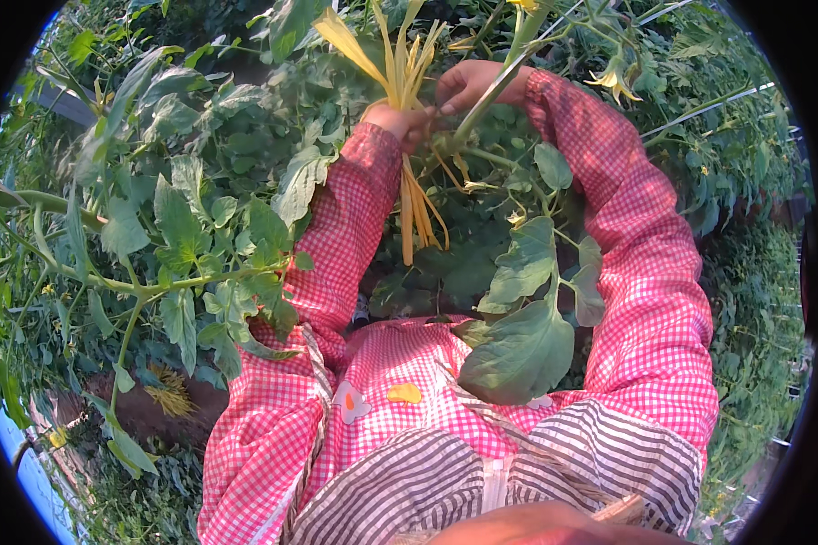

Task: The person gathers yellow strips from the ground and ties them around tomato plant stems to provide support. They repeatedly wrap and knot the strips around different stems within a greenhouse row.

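My left hand (399,121) is closed around a bundle of flat yellow strips (409,68), whose ends fan out above the fist and hang down below it. Fingers of my right hand (474,85) are bent, with thumb and fingertips close to the left hand, beside a thick green plant stem (484,102). Whether a strip lies between the right fingertips is too small to tell. A thin whitish string (511,68) runs up along the stem. Large green leaves (525,347) hang below the right hand.
A leafy branch (150,289) reaches in from the left towards my left sleeve. Yellow flowers (615,80) hang at the upper right, near a taut white string (709,109). Dense foliage surrounds both arms. Another yellow bunch (169,392) lies low on the left.
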A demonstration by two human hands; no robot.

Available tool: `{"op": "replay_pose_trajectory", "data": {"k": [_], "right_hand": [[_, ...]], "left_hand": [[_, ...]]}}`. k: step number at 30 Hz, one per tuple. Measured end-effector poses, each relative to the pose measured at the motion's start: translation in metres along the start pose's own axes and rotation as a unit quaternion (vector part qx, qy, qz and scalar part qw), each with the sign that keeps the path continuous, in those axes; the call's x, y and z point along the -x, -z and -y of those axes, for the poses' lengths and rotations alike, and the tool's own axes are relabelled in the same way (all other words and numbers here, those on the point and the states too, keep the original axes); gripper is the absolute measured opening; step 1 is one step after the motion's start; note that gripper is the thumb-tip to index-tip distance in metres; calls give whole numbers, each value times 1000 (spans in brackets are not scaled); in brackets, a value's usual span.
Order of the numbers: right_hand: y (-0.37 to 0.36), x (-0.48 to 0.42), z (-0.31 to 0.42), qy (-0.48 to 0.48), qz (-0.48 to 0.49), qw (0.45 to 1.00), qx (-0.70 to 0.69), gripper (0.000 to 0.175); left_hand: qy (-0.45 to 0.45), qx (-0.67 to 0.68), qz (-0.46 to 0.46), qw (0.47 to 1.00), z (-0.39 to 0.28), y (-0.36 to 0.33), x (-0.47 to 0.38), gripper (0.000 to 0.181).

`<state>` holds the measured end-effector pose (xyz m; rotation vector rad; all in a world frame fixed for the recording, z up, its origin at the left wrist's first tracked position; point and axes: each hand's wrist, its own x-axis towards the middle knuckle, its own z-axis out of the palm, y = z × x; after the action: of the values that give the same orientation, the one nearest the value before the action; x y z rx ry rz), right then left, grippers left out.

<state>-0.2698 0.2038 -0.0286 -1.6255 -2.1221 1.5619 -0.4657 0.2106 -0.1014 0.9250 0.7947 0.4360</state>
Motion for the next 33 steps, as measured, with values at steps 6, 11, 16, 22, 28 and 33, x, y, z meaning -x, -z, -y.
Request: {"op": "replay_pose_trajectory", "data": {"k": [6, 11, 16, 22, 28, 33], "right_hand": [[-2, -3, -19, -24, -32, 997, -60, 25], [-16, -9, -33, 19, -69, 997, 3, 37], [-14, -3, -21, -44, -49, 993, -94, 38], [-19, 11, 2, -21, -90, 992, -87, 39], [-8, 7, -11, -3, -83, 996, -32, 30], [-8, 5, -15, 3, -72, 997, -36, 27]], "left_hand": [[-91, -135, -72, 984, -1, -1, -1, 21], [-274, -222, -101, 930, 16, -6, -14, 39], [-222, -182, -77, 955, 6, -7, -2, 34], [-156, -139, -60, 976, 11, 3, -10, 26], [-69, -111, -23, 991, 4, 7, -8, 24], [-24, -40, -12, 999, 3, 7, -7, 21]]}}
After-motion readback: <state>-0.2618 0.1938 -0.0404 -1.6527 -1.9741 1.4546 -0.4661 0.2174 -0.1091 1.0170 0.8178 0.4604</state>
